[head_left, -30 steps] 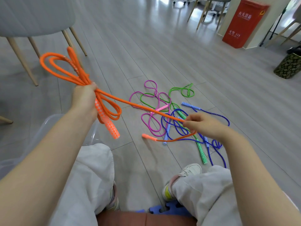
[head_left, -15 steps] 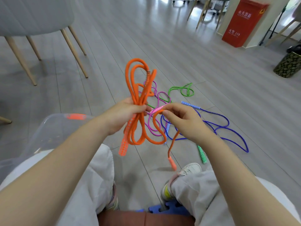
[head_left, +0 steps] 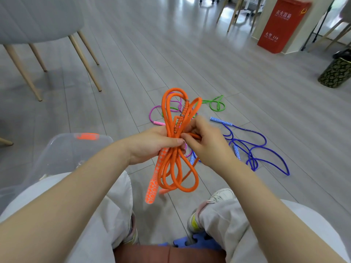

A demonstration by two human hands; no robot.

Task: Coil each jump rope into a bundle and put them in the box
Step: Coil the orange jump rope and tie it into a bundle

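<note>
My left hand [head_left: 152, 144] grips the folded orange jump rope [head_left: 175, 168] at its middle, with loops standing above and hanging below my fist. One patterned orange handle [head_left: 152, 188] dangles down. My right hand [head_left: 204, 143] pinches a strand of the same rope at the bundle's waist. On the floor beyond lie a purple-blue rope [head_left: 254, 149], a pink rope [head_left: 157, 111] and a green rope [head_left: 216, 103], loosely tangled. The clear plastic box [head_left: 62, 154] stands by my left knee.
A grey chair with wooden legs [head_left: 83, 59] stands at the left. A red cabinet [head_left: 281, 25] and a dark patterned bin [head_left: 334, 73] are at the far right. My white shoe [head_left: 218, 196] and a blue foam mat [head_left: 190, 241] lie below the hands.
The right hand has closed in on the bundle and now pinches the rope at its waist. The loose tail and second handle have been drawn up; the bundle hangs lower.
</note>
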